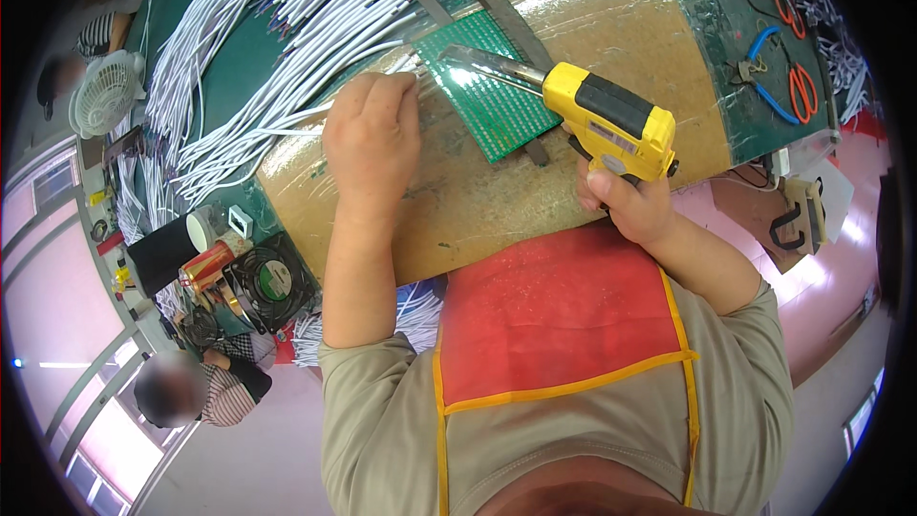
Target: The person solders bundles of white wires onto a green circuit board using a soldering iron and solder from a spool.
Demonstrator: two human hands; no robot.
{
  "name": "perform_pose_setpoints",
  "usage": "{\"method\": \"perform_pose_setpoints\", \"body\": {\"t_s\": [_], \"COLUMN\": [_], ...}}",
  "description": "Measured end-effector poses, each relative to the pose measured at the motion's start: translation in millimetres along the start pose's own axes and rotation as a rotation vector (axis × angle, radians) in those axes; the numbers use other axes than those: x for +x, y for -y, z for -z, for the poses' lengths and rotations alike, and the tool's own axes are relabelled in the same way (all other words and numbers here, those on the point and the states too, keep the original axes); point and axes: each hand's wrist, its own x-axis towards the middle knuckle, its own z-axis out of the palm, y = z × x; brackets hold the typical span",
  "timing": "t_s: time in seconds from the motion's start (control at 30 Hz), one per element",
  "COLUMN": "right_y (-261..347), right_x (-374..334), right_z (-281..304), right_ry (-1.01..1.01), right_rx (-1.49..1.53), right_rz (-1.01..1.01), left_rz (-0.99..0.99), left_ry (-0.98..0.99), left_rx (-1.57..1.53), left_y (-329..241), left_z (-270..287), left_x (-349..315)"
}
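Fingers and thumb of the right hand (626,199) close around the grip of a yellow and black soldering gun (611,115). Its metal barrel points left, out over a green circuit board (482,110); whether the tip touches the board cannot be told. The board lies tilted on a brown work mat (468,215), in front of the person, across a narrow metal strip that shows beyond two of its sides. A longer metal bar (497,14) runs along its far right side.

The left hand (373,134) is at the board's left edge, back upward, with its fingers curled close together. White wires (224,14) run up to it from the left, and pale wire ends show just beyond its knuckles, but the fingertips are hidden, so I cannot tell what they grip.

More wires spread over the far left of the table. At the right lie blue-handled pliers (751,70) and red-handled scissors (802,96). A black fan (270,282) stands at the near left corner.
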Motion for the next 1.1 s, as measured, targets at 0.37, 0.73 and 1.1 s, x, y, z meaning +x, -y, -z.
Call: {"method": "perform_pose_setpoints", "body": {"t_s": [0.37, 0.73, 1.1], "right_y": [2, 8, 8], "right_x": [0, 4, 6], "right_z": [-2, -4, -5], "right_ry": [-0.048, -0.041, -0.046], "right_rx": [0.063, 0.149, 0.120], "right_rz": [-0.017, -0.064, -0.081], "left_rz": [-0.093, -0.207, -0.245], "left_ry": [-0.058, -0.029, -0.020], "left_rx": [0.007, 0.082, 0.117], "left_y": [-1, 4, 2], "left_z": [-4, -3, -4], "left_x": [2, 5, 6]}}
